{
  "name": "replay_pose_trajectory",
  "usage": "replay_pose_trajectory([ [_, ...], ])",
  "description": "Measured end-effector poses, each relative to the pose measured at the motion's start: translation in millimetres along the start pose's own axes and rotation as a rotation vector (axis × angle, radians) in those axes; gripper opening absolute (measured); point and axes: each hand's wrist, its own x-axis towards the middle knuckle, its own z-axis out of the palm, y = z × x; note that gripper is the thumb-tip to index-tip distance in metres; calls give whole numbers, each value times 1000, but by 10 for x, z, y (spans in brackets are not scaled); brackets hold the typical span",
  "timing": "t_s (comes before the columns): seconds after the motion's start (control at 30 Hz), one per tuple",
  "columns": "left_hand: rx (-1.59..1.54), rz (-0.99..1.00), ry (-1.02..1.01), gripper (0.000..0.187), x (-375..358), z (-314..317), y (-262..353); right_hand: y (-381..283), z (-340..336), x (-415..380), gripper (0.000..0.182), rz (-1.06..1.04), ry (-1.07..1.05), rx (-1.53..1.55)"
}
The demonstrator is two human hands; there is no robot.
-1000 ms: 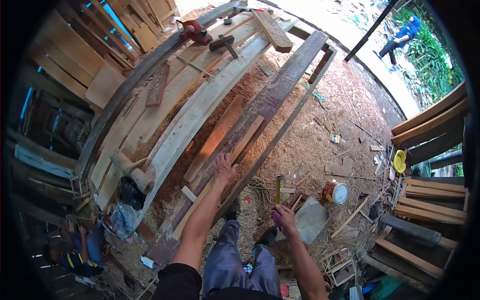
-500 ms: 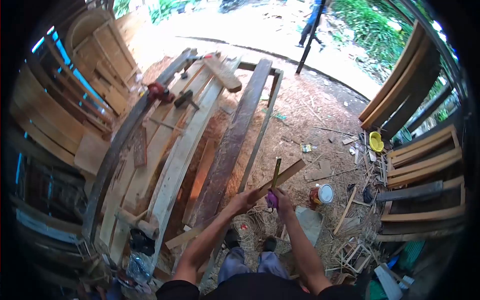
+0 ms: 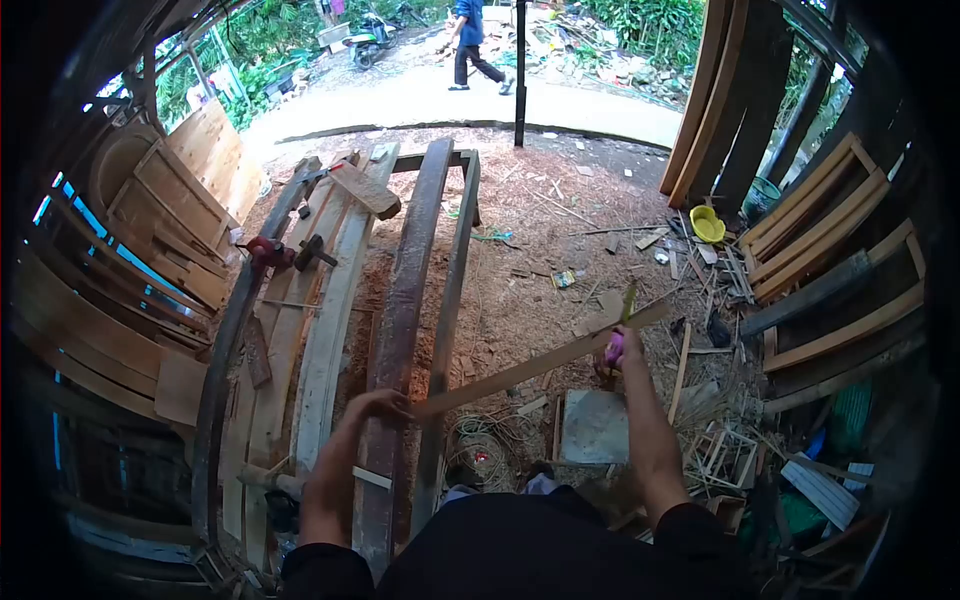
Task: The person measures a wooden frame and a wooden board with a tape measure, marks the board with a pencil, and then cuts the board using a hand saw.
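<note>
Shaving-strewn floor (image 3: pixel 530 250) opens beyond both hands' fingers, reaching the road edge ahead and leaning frames (image 3: pixel 845 330) on the right. The plank bench (image 3: pixel 215 400) lies left of the left fingers; its dark plank (image 3: pixel 412 270) runs beneath them. Closer in, a flat sheet (image 3: pixel 595 430) lies below the right fingers. The slat (image 3: pixel 530 372) spans between the hands, its far end passing the right fingers. The left hand (image 3: pixel 380 405) has partly curled fingers at the slat's left end; their grip cannot be told. The right hand (image 3: pixel 625 350) is closed around the purple tape measure (image 3: pixel 614 348), blade out. Since the earlier frame, the left hand has moved from mid-slat to its end, widening the gap between hands.
</note>
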Motion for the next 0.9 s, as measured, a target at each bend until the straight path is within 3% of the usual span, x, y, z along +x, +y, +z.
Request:
replay_pose_trajectory([
  [0.03, -78, -28, -9, 42, -41, -134, -60, -183, -83, -233, 16, 31, 73, 15],
  [0.1, -358, -9, 171, 32, -254, -346, 74, -181, -449, 247, 18, 30, 50, 91],
  [0.17, -570, 295, 373, 28, -323, -499, 97, -166, -745, 435, 19, 31, 31, 155],
  [0.2, -582, 286, 381, 28, -298, -497, 199, -166, -832, 366, 20, 88, 39, 86],
  [0.27, -1097, 708, 713, 42, -132, -323, 495, 4, -1088, 605, 20, 266, 26, 79],
  [0.33, -1009, 587, 1016, 46, 263, 55, 554, 379, -1239, 734, 20, 348, 36, 122],
  [0.37, -665, 432, 1067, 53, 14, 295, 1059, 542, -1274, 766, 19, 423, 42, 177],
  [0.4, -324, 268, 1097, 61, -250, 536, 1624, 660, -1251, 666, 19, 437, 72, 150],
  [0.47, -788, 154, 1096, 66, 621, 795, 1409, 979, -1288, 533, 19, 441, 112, 119],
  [0.53, -975, 457, 1150, 55, 1332, 659, 1000, 1026, -1110, 426, 20, 427, 106, 103],
  [0.57, -985, 447, 1171, 55, 1330, 633, 1103, 1023, -1068, 174, 22, 447, 111, 97],
  [0.63, -1101, 727, 1131, 44, 1109, 451, 1465, 1076, -909, -50, 24, 475, 104, 73],
  [0.73, -1313, 1050, 1087, 33, 855, 96, 1603, 1209, -842, 46, 22, 612, -303, 78],
  [0.8, -1173, 903, 1088, 28, 557, 23, 1914, 1191, -842, -108, 21, 638, -483, -89],
  [0.83, -1339, 873, 965, 26, 440, 33, 2143, 1286, -919, -112, 22, 480, -401, -216],
  [0.87, -1248, 984, 896, 25, 549, 34, 2205, 1367, -990, -95, 23, 334, -316, -359],
  [0.9, -1166, 1095, 838, 25, 661, 86, 2257, 1372, -1101, -239, 23, 338, -261, -318],
])
